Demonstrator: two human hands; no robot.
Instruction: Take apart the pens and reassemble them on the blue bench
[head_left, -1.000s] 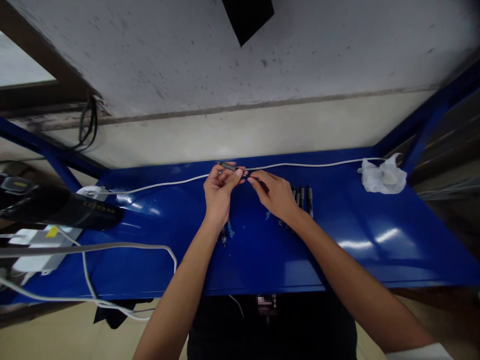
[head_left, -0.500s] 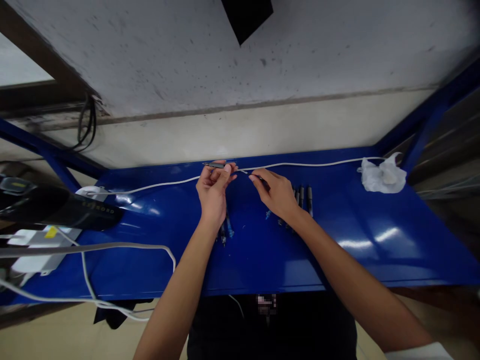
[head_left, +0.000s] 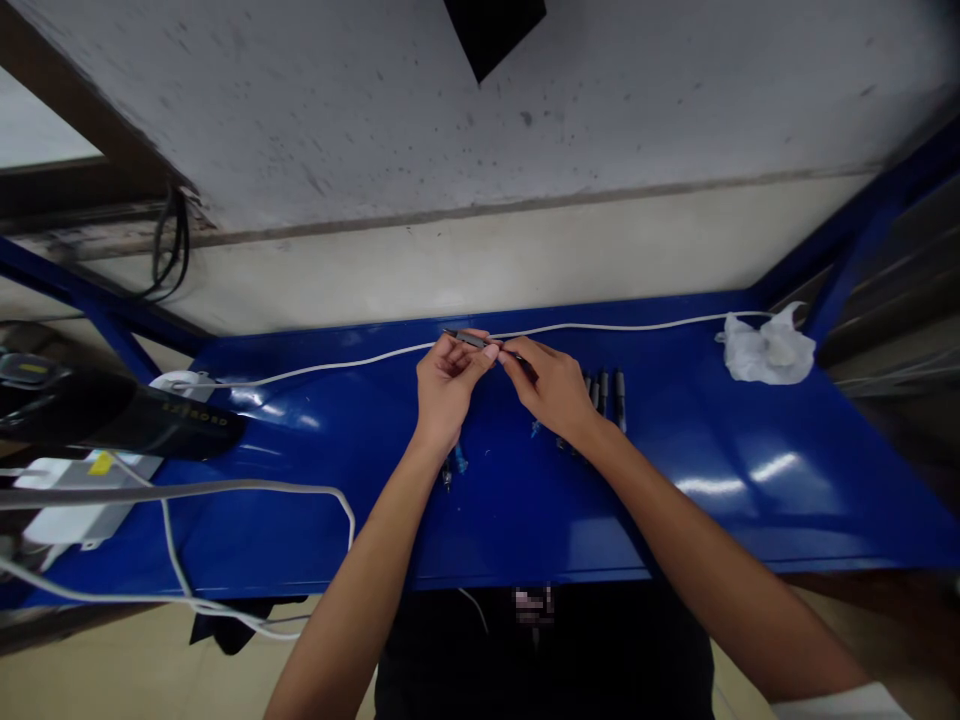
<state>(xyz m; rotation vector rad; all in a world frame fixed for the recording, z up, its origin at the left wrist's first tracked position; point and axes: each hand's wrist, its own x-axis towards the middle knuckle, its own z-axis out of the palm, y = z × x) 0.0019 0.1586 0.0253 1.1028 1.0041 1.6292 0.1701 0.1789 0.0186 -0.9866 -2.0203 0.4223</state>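
Observation:
My left hand (head_left: pixel 442 395) is closed on the front part of a pen (head_left: pixel 471 340), its grey grip and dark tip pointing left. Close beside it, my right hand (head_left: pixel 553 388) pinches a dark pen part (head_left: pixel 527 366), mostly covered by the fingers. The fingertips of both hands meet just above the blue table, where the join between the pieces is hidden. Several dark pens (head_left: pixel 619 392) lie side by side partly under my right hand. Below my left wrist lie a few slim clear-and-blue pen parts (head_left: pixel 460 460).
A white cable (head_left: pixel 637 327) runs along the back of the blue table (head_left: pixel 495 540). At the right lies a crumpled white plastic bag (head_left: pixel 769 350). A black device (head_left: pixel 150 415), a white power strip (head_left: pixel 90 505) and loose cables occupy the left. A wall stands behind.
My left hand has moved right with the pen's front part, closing the gap to my right hand. The thin white piece that stuck out between them no longer shows. My right hand has stayed put.

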